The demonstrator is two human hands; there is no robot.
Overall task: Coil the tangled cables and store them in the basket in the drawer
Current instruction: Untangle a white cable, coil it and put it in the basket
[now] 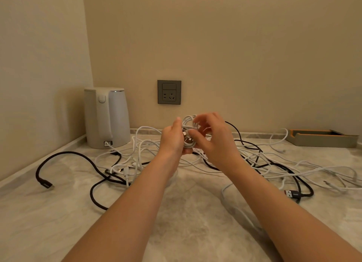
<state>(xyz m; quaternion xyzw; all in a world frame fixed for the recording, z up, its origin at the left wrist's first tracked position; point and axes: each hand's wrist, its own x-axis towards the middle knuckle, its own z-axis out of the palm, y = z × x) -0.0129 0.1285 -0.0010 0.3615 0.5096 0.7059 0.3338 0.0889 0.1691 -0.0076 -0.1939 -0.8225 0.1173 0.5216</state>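
Observation:
A small coil of white cable [188, 124] is held up above the marble counter [58, 218]. My left hand [173, 138] grips the coil from the left, and my right hand [212, 136] pinches its strands from the right. Below them a tangle of white cables [141, 154] and black cables [78, 156] sprawls across the counter. One black cable ends in a plug [47, 185] at the left, another in a red-tipped USB plug [291, 194] at the right. No drawer or basket is in view.
A white electric kettle [106, 117] stands in the back left corner. A grey wall socket [169, 92] sits on the wall behind the hands. A brown tray [323, 139] lies at the back right against the wall.

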